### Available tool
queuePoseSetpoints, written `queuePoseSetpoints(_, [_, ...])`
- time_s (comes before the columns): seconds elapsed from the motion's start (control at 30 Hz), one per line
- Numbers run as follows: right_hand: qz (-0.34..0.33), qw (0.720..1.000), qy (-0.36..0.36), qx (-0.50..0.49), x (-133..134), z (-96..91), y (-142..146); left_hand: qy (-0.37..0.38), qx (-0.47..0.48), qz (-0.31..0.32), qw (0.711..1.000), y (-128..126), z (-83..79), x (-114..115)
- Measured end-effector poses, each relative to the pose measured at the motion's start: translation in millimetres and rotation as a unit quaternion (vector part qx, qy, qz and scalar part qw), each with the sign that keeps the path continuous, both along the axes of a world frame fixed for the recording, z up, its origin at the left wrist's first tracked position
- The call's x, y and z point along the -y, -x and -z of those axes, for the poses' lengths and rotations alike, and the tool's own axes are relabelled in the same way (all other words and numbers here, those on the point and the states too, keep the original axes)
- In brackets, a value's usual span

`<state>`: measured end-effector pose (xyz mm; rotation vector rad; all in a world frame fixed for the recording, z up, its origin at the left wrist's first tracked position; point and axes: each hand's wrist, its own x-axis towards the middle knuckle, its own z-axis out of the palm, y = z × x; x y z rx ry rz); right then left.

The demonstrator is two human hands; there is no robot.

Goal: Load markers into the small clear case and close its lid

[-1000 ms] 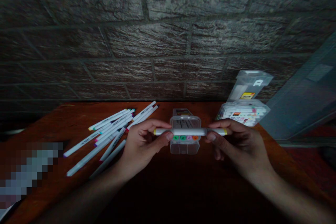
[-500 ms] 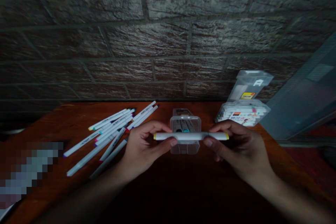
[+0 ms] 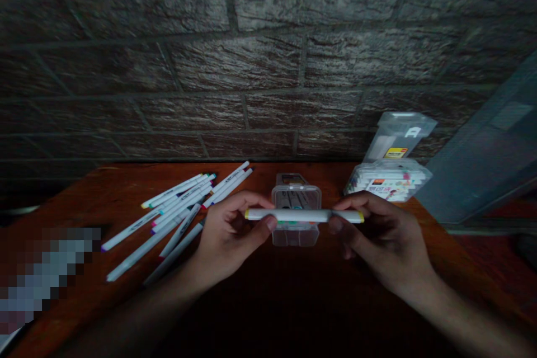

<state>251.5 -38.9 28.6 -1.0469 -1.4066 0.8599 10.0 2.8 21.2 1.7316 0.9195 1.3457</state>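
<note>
A white marker (image 3: pixel 302 215) with yellow ends is held level between both hands. My left hand (image 3: pixel 237 229) pinches it near its left end between thumb and fingers. Near the right end, my right hand (image 3: pixel 377 235) grips it the same way. Just behind the marker stands a small clear plastic case (image 3: pixel 297 236), its lid open, with several markers (image 3: pixel 289 198) inside; the held marker covers part of it. To the left of my left hand, several white markers (image 3: pixel 176 201) with coloured ends lie loosely on the wooden table (image 3: pixel 268 302).
At the back right a clear case (image 3: pixel 388 179) full of markers carries a printed label. Behind it rises a transparent lid (image 3: pixel 398 131) with a yellow sticker. A stone-block wall (image 3: pixel 268 67) closes off the far side, and a grey panel (image 3: pixel 482 151) stands at the right.
The marker has shifted very slightly upward in my hands. Both hands keep their hold, and the loose markers and cases have stayed where they were.
</note>
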Motion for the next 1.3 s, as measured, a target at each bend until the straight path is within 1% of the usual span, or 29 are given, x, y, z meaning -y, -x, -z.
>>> queuePoseSetpoints(0.2, [0.001,1.000,-0.008,0.011,-1.2,0.7,-0.6,0.006,-0.001,0.004,1.000,3.3,1.2,-0.5])
queuePoseSetpoints(0.63, [0.001,1.000,-0.008,0.007,-0.9,2.7,-1.9,0.001,-0.003,0.015,1.000,2.5,-1.6,-0.4])
queuePoseSetpoints(0.77, [-0.002,1.000,-0.009,0.004,-0.9,2.7,-1.5,0.009,0.005,0.029,1.000,3.1,-0.5,-0.6])
queuePoseSetpoints(0.87, [-0.002,1.000,-0.008,-0.002,-1.2,2.8,-1.8,0.029,0.021,0.047,0.998,4.0,2.2,-0.9])
queuePoseSetpoints(1.13, [-0.029,0.998,0.003,-0.062,-2.3,2.5,-3.1,0.087,0.067,0.079,0.991,6.2,6.7,-3.4])
queuePoseSetpoints(1.3, [-0.052,0.992,0.015,-0.111,-3.7,6.6,-5.5,0.098,0.112,0.109,0.983,7.8,10.8,-5.5])
